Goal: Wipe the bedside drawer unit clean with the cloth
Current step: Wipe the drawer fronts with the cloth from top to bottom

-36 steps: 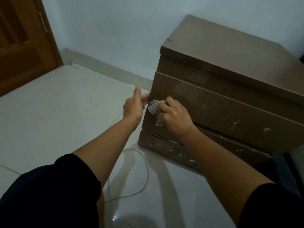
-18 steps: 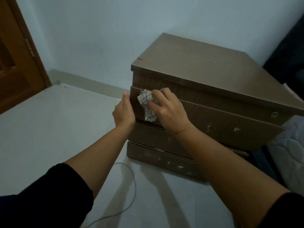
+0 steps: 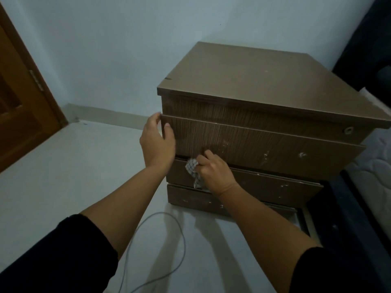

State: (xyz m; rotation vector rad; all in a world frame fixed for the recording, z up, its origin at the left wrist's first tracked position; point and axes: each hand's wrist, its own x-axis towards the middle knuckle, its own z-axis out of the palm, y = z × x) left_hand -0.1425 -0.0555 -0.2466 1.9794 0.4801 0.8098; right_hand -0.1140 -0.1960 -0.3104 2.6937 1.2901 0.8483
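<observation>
We face a boxy brown wood-grain laminate bedside drawer unit (image 3: pixel 264 132) with a smooth flat top and paint-flecked drawer fronts. Our left hand (image 3: pixel 157 142) curls round the left edge of its upper drawer front, thumb on the face. Our right hand (image 3: pixel 213 173) bunches a small crumpled checked white cloth (image 3: pixel 193 171) against the lower edge of that same front, fingers closed over the fabric. A thin grey cable (image 3: pixel 169 246) loops on the pale smooth floor (image 3: pixel 63 176) before the unit.
</observation>
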